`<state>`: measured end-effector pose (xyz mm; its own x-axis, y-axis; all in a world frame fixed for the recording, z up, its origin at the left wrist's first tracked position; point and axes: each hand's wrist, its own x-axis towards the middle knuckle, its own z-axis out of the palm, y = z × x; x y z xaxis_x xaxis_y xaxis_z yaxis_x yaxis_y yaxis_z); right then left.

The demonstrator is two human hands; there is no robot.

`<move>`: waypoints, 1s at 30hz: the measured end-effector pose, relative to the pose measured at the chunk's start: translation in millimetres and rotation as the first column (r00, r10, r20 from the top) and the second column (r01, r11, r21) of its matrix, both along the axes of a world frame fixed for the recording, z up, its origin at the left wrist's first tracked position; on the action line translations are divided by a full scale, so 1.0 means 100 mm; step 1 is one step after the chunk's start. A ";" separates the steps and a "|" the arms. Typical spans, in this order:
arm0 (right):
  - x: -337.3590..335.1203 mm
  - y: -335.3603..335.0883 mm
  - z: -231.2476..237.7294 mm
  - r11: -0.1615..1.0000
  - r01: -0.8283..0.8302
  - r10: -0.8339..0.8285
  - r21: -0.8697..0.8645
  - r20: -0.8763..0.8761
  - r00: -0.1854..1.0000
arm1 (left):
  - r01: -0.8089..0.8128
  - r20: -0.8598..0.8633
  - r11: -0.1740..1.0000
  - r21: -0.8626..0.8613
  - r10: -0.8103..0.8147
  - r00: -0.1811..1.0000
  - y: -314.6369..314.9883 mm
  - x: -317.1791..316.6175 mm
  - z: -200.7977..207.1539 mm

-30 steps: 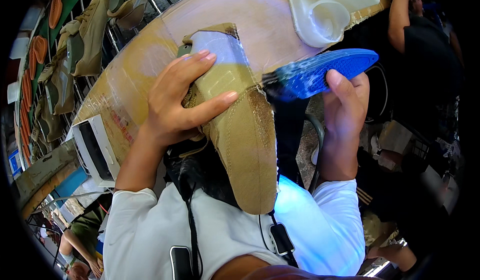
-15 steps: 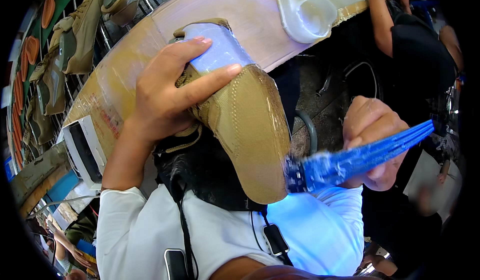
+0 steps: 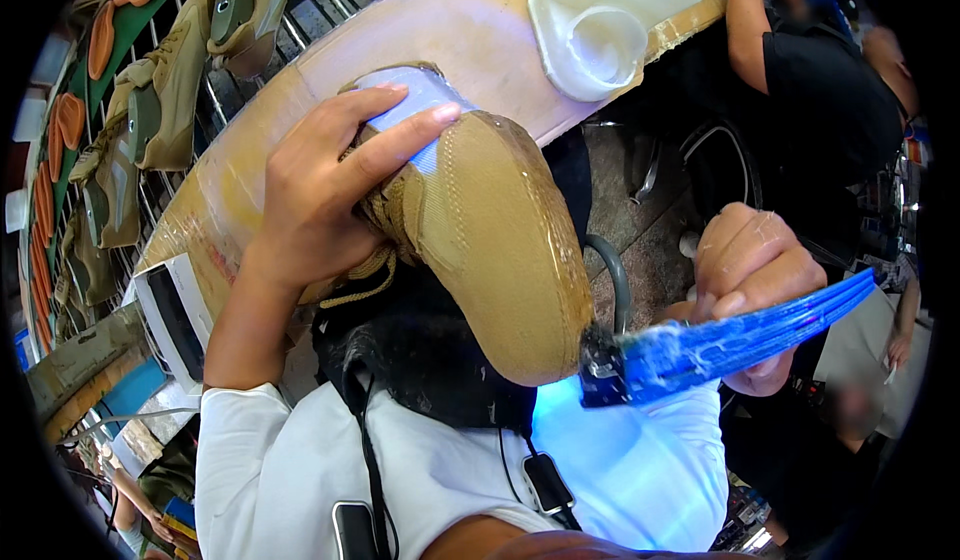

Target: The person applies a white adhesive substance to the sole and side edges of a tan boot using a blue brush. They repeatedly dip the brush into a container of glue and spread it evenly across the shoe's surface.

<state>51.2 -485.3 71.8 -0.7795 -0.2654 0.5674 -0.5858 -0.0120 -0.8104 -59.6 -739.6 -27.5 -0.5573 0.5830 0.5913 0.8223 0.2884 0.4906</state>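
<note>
My left hand [image 3: 318, 185] grips a tan lace-up shoe [image 3: 505, 250] by its heel end, thumb and fingers spread over a pale bluish patch. The toe points down toward my white shirt, and a wet, shiny band runs along the shoe's right edge. In my right hand [image 3: 757, 268] is a blue-handled brush [image 3: 740, 348], smeared with whitish residue. Its dark bristles sit right at the edge of the toe; whether they touch it, I cannot tell. Part of the laces hides behind my left hand and wrist.
A board covered in cardboard [image 3: 235, 185] lies beyond the shoe, bearing a translucent white plastic container [image 3: 610, 45]. At left stands a rack with several tan shoes [image 3: 175, 90] and orange insoles [image 3: 102, 35]. A white box [image 3: 170, 310] is by my left elbow. Another person's arm [image 3: 748, 35] shows at upper right.
The shoe has tilted slightly, its heel end lower and its toe a little higher. The brush has shifted slightly down and right along the toe edge, my right hand with it.
</note>
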 end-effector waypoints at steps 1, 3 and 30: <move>0.01 0.00 -0.03 0.996 0.065 -0.066 -0.068 -0.002 0.998 | -0.001 0.003 1.000 0.011 0.001 1.000 0.00 -0.01 0.02; 0.09 -0.16 -0.23 0.925 0.264 -0.289 -0.273 -0.054 0.956 | 0.005 0.016 1.000 0.031 -0.006 1.000 0.01 -0.02 0.05; -0.33 -0.01 -0.12 0.878 0.470 -0.402 0.089 -0.397 0.825 | 0.011 0.327 1.000 0.007 -0.013 0.945 -0.05 -0.30 0.38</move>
